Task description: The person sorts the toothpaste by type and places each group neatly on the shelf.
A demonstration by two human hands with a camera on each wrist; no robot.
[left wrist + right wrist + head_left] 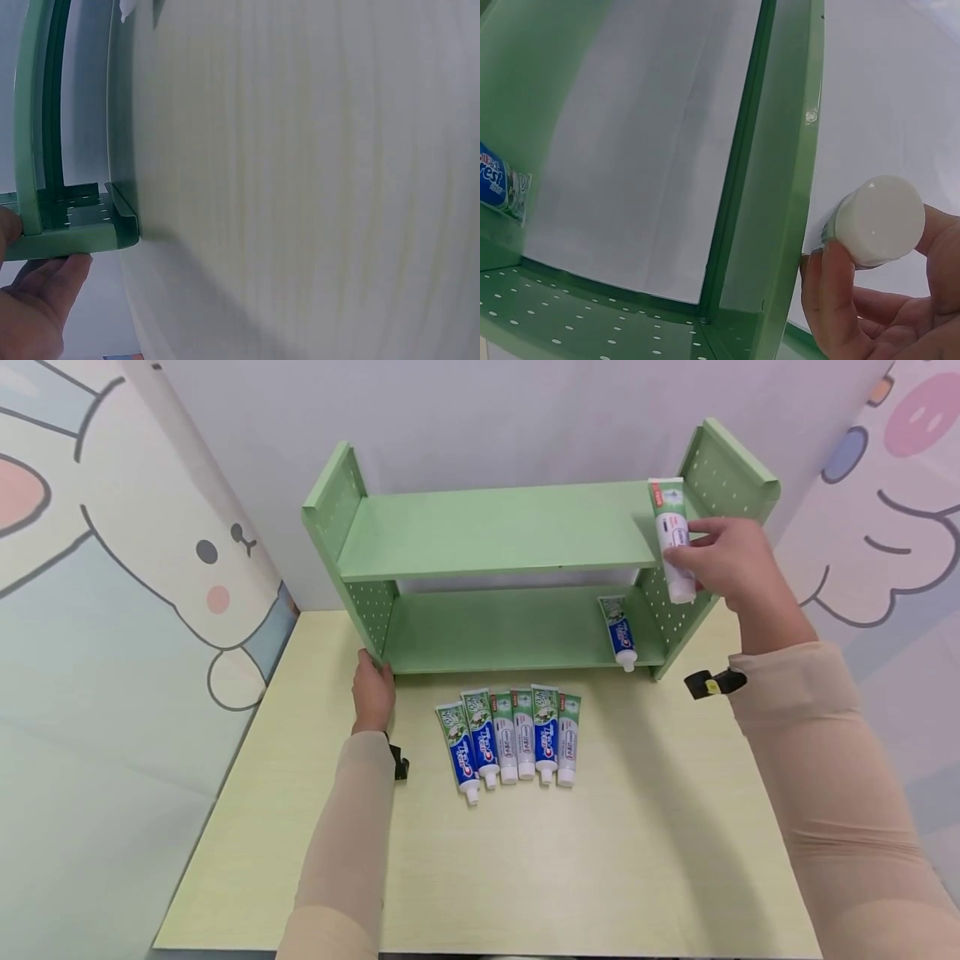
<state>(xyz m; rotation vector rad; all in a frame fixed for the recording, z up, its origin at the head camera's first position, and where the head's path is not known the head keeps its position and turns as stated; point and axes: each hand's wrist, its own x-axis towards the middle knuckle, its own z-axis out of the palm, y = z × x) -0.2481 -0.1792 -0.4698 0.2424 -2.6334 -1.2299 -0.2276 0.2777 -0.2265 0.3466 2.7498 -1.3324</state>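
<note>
My right hand [731, 560] pinches a white and green toothpaste tube [667, 503] between thumb and fingers. The tube is at the right end of the green shelf's upper board [487, 531], its cap [885, 219] toward me. With my left hand [372, 695] I grip the lower front edge of the shelf's left side panel [75, 240], thumb on one side and fingers on the other. On the lower board [487, 627], at the right, lies a blue and green toothpaste tube [618, 631], its cap poking past the front edge.
Several toothpaste tubes [525, 735], some blue and green, some white and green, lie side by side on the pale wooden table [600, 877] before the shelf. Perforated side panels [731, 468] bound both boards. A light wall [525, 427] stands behind, with cartoon-printed walls at both sides.
</note>
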